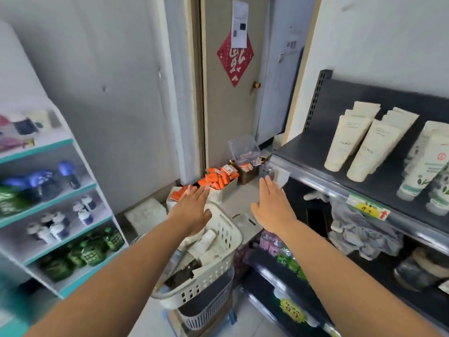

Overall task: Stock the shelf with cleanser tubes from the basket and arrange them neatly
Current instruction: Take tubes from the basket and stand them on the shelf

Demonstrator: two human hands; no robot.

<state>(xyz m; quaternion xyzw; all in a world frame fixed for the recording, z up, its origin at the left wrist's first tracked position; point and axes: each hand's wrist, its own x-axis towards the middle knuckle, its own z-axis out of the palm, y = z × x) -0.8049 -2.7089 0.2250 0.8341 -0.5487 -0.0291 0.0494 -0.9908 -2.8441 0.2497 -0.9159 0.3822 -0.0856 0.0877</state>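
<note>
A white plastic basket stands low in the middle, with white cleanser tubes lying inside. My left hand hovers flat and empty over the basket's far side, fingers apart. My right hand is stretched out flat and empty to the basket's right, just in front of the dark shelf. On that shelf stand several cream tubes in two rows, caps down, and beside them white tubes with green print.
The basket rests on a grey slatted bin. Boxes of orange packs sit on the floor by a closed door. A white and teal rack of bottles stands on the left. A grey cloth lies on the lower shelf.
</note>
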